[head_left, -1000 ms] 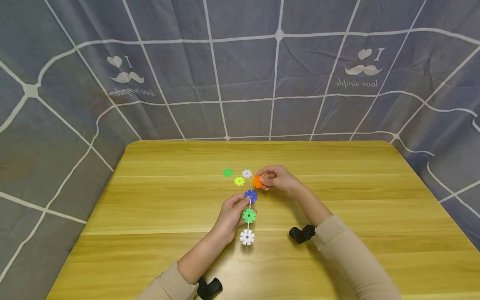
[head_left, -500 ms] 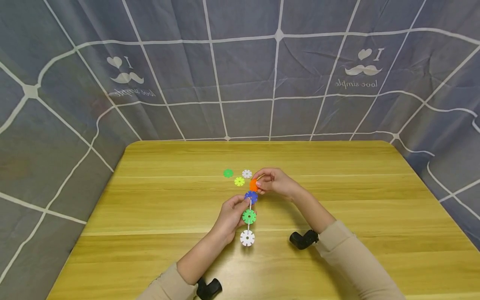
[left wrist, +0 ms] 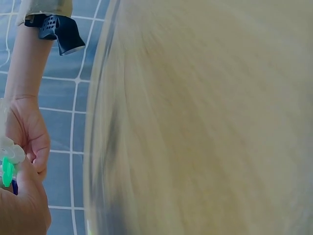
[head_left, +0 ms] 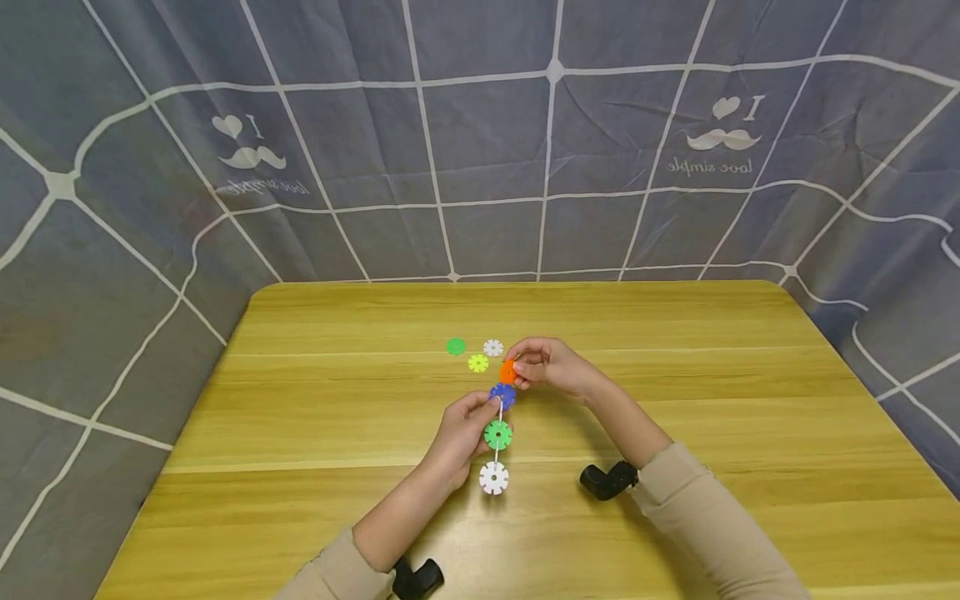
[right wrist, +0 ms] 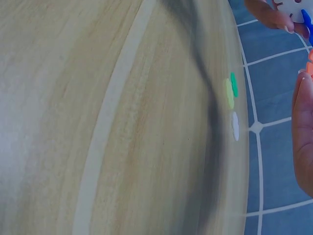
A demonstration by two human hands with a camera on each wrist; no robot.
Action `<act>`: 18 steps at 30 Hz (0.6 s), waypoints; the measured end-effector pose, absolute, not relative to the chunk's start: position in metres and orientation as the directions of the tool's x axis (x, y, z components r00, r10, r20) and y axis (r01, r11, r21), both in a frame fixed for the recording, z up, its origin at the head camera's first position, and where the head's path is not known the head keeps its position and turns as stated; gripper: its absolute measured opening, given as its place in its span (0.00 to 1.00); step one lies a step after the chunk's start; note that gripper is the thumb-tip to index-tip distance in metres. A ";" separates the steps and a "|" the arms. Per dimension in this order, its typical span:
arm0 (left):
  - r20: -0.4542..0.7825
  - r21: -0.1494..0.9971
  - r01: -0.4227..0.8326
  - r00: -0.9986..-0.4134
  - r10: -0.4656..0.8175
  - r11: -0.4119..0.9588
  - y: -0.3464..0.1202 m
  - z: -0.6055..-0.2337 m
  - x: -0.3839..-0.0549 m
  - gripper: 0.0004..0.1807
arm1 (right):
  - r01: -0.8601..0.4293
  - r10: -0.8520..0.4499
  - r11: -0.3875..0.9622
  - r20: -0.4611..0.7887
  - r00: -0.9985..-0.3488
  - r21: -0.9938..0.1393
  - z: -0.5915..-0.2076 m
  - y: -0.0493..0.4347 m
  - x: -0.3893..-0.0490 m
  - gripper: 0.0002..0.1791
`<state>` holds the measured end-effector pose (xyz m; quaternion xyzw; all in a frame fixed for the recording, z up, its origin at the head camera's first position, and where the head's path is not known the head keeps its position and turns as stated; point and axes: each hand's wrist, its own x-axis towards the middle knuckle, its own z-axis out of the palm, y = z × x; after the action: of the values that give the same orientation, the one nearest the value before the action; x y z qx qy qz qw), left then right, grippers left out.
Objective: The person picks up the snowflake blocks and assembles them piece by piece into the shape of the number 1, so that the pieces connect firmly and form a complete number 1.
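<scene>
Fingers (head_left: 528,344) of the right hand (head_left: 546,365) pinched the orange disc (head_left: 507,372)! Just beside, the left hand (head_left: 462,423) pinched the blue disc (head_left: 506,392).

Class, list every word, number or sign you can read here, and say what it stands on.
"I", a heart and a moustache: printed twice on the grey curtain, mirror-reversed.
"love simple": mirror-reversed, under the right-side moustache.
Line under the left-side moustache: creased and too blurred to read surely.
Notched discs: no lettering or number can be made out.
</scene>
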<state>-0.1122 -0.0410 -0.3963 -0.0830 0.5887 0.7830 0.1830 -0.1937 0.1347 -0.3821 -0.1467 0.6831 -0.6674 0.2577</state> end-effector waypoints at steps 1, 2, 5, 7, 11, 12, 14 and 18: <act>-0.347 0.891 -0.386 -0.918 0.189 -0.240 -0.041 -0.396 -0.112 0.12 | 0.139 -0.547 0.062 -0.150 -0.824 -0.988 -0.382 0.135 -0.194 0.09; -0.350 0.890 -0.388 -0.918 0.189 -0.238 -0.040 -0.396 -0.112 0.11 | 0.131 -0.550 0.059 -0.141 -0.823 -0.990 -0.382 0.136 -0.193 0.09; -0.345 0.894 -0.383 -0.919 0.188 -0.231 -0.040 -0.396 -0.112 0.12 | 0.113 -0.552 0.051 -0.122 -0.825 -0.992 -0.383 0.137 -0.193 0.09; -0.341 0.897 -0.378 -0.921 0.186 -0.228 -0.039 -0.395 -0.111 0.12 | 0.110 -0.543 0.048 -0.118 -0.832 -0.993 -0.384 0.136 -0.192 0.10; -0.332 0.902 -0.368 -0.926 0.179 -0.228 -0.039 -0.394 -0.110 0.13 | 0.130 -0.514 0.037 -0.130 -0.848 -0.991 -0.384 0.134 -0.189 0.15; -0.332 0.901 -0.367 -0.926 0.178 -0.230 -0.039 -0.394 -0.110 0.13 | 0.134 -0.509 0.034 -0.132 -0.851 -0.990 -0.384 0.133 -0.188 0.17; -0.330 0.902 -0.364 -0.928 0.173 -0.232 -0.039 -0.394 -0.110 0.13 | 0.141 -0.498 0.023 -0.134 -0.857 -0.990 -0.384 0.131 -0.186 0.18; -0.319 0.905 -0.352 -0.933 0.166 -0.239 -0.040 -0.394 -0.110 0.13 | 0.130 -0.479 0.009 -0.119 -0.870 -0.991 -0.383 0.127 -0.182 0.19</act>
<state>-0.1100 -0.0397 -0.3939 -0.0780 0.5945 0.7831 0.1653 -0.1818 0.1272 -0.3832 -0.1290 0.6753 -0.6920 0.2200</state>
